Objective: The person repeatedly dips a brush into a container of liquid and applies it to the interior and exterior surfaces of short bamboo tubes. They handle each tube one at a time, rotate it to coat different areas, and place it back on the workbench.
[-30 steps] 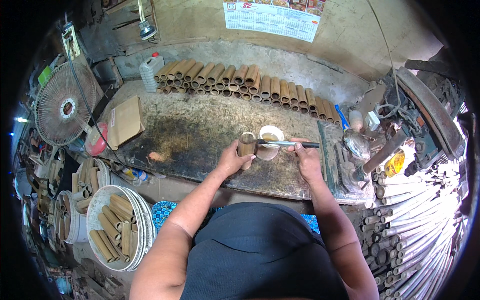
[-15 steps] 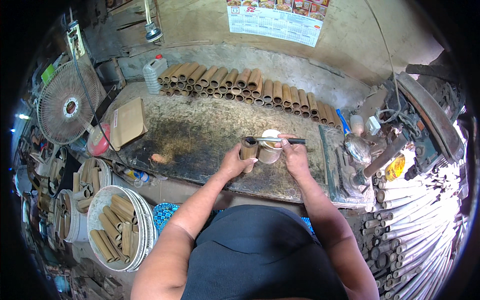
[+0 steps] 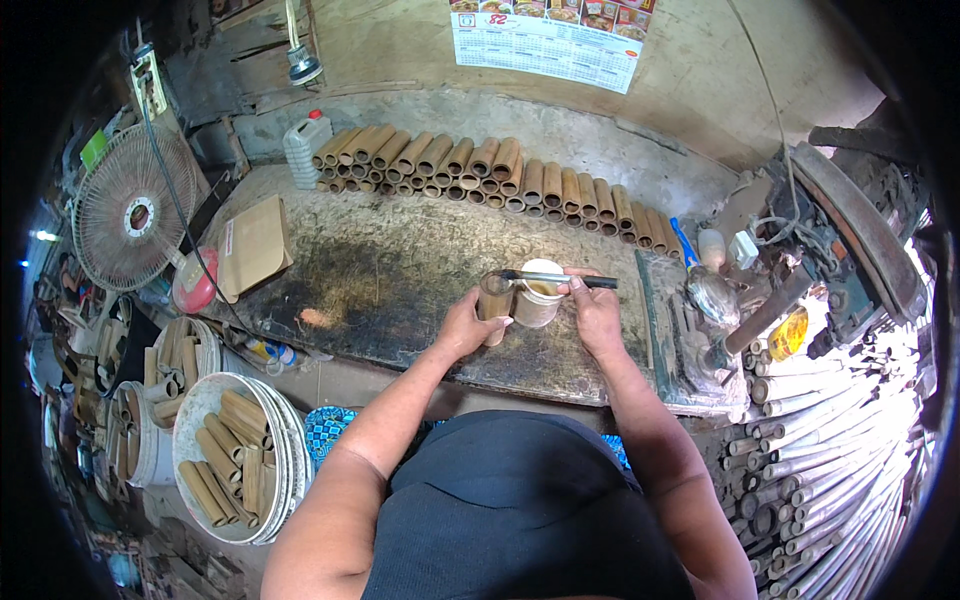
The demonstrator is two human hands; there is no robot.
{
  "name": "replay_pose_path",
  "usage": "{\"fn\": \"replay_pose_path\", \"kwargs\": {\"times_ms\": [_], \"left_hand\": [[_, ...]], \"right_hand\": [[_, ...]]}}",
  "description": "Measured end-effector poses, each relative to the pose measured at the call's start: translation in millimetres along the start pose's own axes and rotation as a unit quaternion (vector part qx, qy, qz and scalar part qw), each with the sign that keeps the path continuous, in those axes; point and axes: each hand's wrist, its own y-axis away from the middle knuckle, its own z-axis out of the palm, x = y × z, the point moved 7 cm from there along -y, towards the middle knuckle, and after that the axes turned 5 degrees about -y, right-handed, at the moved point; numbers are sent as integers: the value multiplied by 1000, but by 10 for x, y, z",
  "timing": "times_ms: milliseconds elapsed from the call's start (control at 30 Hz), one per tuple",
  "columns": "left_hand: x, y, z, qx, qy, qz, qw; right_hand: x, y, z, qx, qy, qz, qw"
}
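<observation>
If the right hand [image 3: 598,315] dips, the slim silver-and-black rod [image 3: 550,279] could knock the white round tub [image 3: 537,312] below it; a slack left grip might let the brown bamboo tube [image 3: 496,304] tilt. Left hand [image 3: 467,328] reaches forward, fingers wrapped around the upright tube, above the dark-stained bench [image 3: 380,255], left of the tub; right fingers pinch the rod crosswise, tip at the tube's mouth.

A cup [image 3: 537,311] on the table [image 3: 360,310] is just right of a tube [image 3: 494,303]. Behind them, more tubes [image 3: 459,162] lie along the back edge, right of a jug [image 3: 304,155].
</observation>
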Motion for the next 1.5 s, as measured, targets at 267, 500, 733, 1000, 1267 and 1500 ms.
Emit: {"fn": "replay_pose_path", "kwargs": {"times_ms": [267,500,733,1000,1267,1500], "left_hand": [[-22,-8,27,-14,3,-25,1000],[6,-6,12,-26,-18,-38,999],[-21,-23,5,-50,23,-24,998],[-34,-49,6,-51,10,-12,999],[226,62,-9,33,-21,148,988],[272,124,135,4,-38,235,971]], "right_hand": [[33,33,-96,8,-11,5,1000],[-34,144,-209,5,-9,28,1000],[-66,155,-242,10,-36,28,999],[-80,187,-194,-4,-7,22,1000],[-635,427,-262,-43,60,-29,997],[-770,615,-79,-144,320,-70,934]]}}
